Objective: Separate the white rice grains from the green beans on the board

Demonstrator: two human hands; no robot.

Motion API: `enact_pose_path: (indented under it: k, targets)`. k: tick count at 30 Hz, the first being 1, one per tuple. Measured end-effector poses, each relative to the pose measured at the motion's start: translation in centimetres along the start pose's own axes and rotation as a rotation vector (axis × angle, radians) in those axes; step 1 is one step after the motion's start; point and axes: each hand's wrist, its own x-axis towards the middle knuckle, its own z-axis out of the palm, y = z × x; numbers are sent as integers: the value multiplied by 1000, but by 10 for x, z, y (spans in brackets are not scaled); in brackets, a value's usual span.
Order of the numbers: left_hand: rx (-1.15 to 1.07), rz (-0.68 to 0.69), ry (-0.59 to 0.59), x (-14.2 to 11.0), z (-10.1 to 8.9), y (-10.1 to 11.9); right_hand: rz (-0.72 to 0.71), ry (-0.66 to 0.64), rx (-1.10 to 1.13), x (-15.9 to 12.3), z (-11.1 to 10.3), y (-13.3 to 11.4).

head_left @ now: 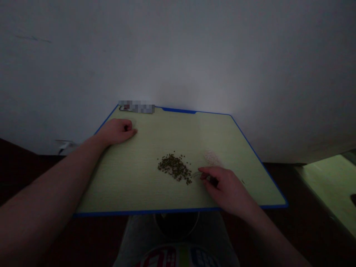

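Observation:
A pale green board with a blue edge (125, 181) fills the middle of the view. On it lies a loose heap of small dark brown seeds (175, 167), with a faint patch of pale pink grains (212, 158) up and to its right. My right hand (225, 187) rests on the board just right of the seeds. Its fingers pinch a thin, pale pair of tweezers (197, 174), whose tips point toward the heap without clearly touching it. At the board's far left, my left hand (118, 131) lies curled, holding nothing.
A metal clip (124, 108) sits at the board's far edge, partly hidden by a blurred patch. A pale wall rises behind the board. Dark furniture lies below its edges, and a lit green surface (330, 185) shows at the right.

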Motion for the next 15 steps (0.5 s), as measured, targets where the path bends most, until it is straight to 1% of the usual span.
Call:
enact_pose_path:
  k: [5,10,12,15]
  targets:
    - [7,-14,-8,-1,-2,3,74,30,-25,7,1,4]
    - [0,-8,-6,0,-1,2,142,141,-103,9,-6,12]
    - [-2,3,-2,0,-1,1,132,133,-79,8,-7,10]
    - [-2,17,3,0,-1,0,82,75,-37,8,-5,3]
